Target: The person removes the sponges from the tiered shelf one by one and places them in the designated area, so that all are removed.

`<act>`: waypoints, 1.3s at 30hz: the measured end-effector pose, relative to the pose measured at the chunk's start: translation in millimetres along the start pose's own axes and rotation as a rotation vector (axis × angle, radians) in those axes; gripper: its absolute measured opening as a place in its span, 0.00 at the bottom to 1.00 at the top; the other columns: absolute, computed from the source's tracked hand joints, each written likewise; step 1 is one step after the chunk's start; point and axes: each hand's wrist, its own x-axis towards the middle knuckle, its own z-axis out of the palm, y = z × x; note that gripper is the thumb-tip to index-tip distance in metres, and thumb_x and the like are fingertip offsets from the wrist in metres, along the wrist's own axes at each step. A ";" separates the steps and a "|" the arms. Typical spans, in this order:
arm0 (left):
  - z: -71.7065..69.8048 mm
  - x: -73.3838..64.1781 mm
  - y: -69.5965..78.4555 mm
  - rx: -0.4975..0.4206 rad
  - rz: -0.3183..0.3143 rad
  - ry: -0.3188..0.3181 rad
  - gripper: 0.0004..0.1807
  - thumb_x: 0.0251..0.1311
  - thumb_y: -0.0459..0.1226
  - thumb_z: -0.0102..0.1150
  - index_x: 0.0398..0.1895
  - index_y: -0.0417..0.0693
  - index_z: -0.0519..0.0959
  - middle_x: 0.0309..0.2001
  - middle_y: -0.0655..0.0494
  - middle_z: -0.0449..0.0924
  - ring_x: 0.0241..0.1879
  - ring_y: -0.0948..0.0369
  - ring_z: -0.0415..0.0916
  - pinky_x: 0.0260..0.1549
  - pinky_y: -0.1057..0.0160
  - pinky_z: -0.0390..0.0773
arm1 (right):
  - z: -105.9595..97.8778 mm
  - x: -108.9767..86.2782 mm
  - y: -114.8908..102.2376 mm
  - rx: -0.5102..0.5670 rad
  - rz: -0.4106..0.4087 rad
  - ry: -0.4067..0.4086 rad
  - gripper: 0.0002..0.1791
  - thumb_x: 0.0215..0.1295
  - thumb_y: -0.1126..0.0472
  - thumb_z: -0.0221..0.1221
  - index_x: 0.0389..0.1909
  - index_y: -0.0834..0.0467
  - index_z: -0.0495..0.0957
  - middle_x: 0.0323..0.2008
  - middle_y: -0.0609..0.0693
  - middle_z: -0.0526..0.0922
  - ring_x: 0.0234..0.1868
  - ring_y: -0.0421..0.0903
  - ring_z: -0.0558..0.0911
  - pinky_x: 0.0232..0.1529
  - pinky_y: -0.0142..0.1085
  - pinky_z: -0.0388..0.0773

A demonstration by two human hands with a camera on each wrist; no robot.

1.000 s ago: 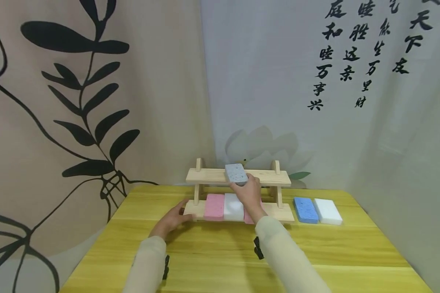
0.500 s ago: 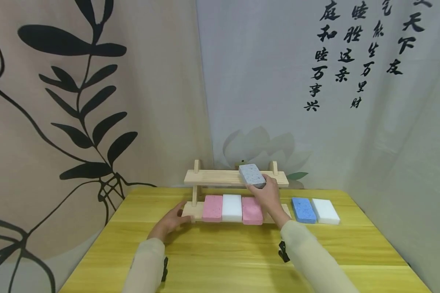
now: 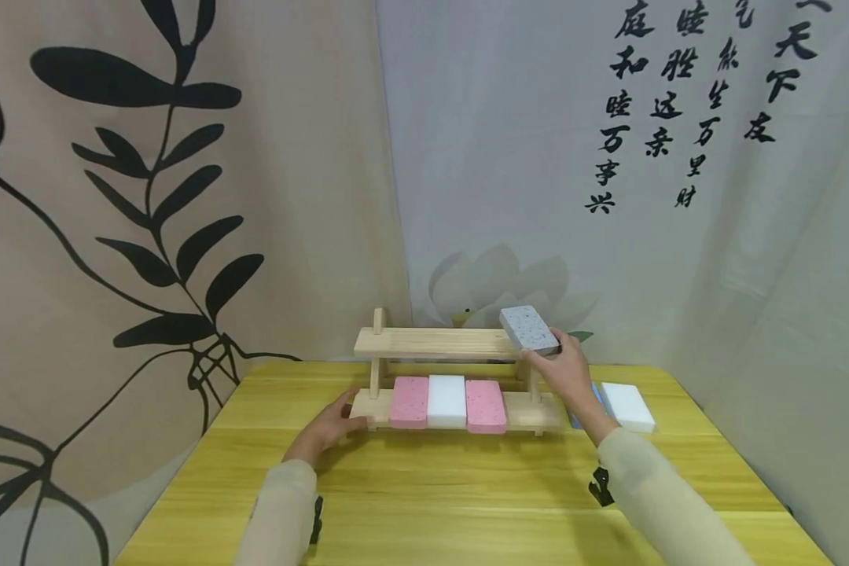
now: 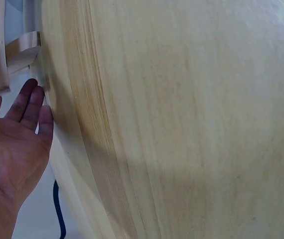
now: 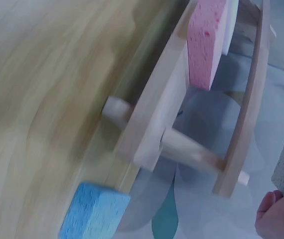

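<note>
My right hand (image 3: pixel 571 371) pinches a grey speckled sponge (image 3: pixel 527 326) by its lower right end. The sponge is tilted at the right end of the two-tier wooden shelf's upper board (image 3: pixel 431 342); whether they touch cannot be told. With thumb at the front and fingers around the side, my left hand (image 3: pixel 328 428) holds the left end of the lower board (image 3: pixel 373 407). In the left wrist view some of its fingers (image 4: pixel 30 102) extend past the shelf. On that lower board stand a pink sponge (image 3: pixel 409 402), a white sponge (image 3: pixel 446 401) and another pink sponge (image 3: pixel 486 406).
Right of the shelf on the wooden table (image 3: pixel 424 495) lie a white sponge (image 3: pixel 628 407) and a blue sponge (image 5: pixel 94 211), the latter mostly behind my right wrist in the head view. A printed cloth (image 3: pixel 311 157) hangs behind the table.
My right hand has carried the grey sponge rightward along the upper board, from near its middle to its right end. The left hand has stayed at the lower board's left end.
</note>
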 end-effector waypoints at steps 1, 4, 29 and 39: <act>0.0 0.1 -0.2 0.000 -0.001 0.001 0.48 0.63 0.47 0.66 0.79 0.46 0.49 0.67 0.30 0.64 0.62 0.38 0.68 0.57 0.38 0.70 | -4.3 0.2 1.4 -0.011 -0.002 0.004 0.47 0.62 0.43 0.65 0.73 0.64 0.59 0.62 0.65 0.66 0.58 0.61 0.70 0.60 0.55 0.69; 0.1 0.9 -1.3 -0.011 -0.002 -0.001 0.48 0.64 0.46 0.65 0.79 0.46 0.49 0.66 0.30 0.65 0.61 0.38 0.69 0.57 0.38 0.70 | -17.8 -0.3 7.8 -0.015 0.003 -0.009 0.49 0.63 0.39 0.63 0.74 0.64 0.57 0.65 0.66 0.64 0.61 0.62 0.68 0.60 0.57 0.68; -0.4 2.7 -0.6 0.004 -0.004 -0.010 0.48 0.64 0.48 0.65 0.79 0.46 0.49 0.68 0.27 0.61 0.64 0.36 0.65 0.57 0.38 0.69 | -108.1 -5.6 83.0 -0.024 0.078 0.089 0.49 0.68 0.37 0.57 0.75 0.68 0.53 0.64 0.70 0.66 0.58 0.61 0.71 0.44 0.38 0.74; -0.2 2.3 -0.1 0.001 -0.003 -0.005 0.48 0.63 0.47 0.66 0.79 0.46 0.50 0.65 0.32 0.67 0.60 0.40 0.70 0.57 0.38 0.69 | -123.4 -13.4 108.5 -0.045 0.177 0.130 0.52 0.67 0.39 0.58 0.76 0.70 0.47 0.67 0.74 0.58 0.63 0.69 0.65 0.58 0.60 0.65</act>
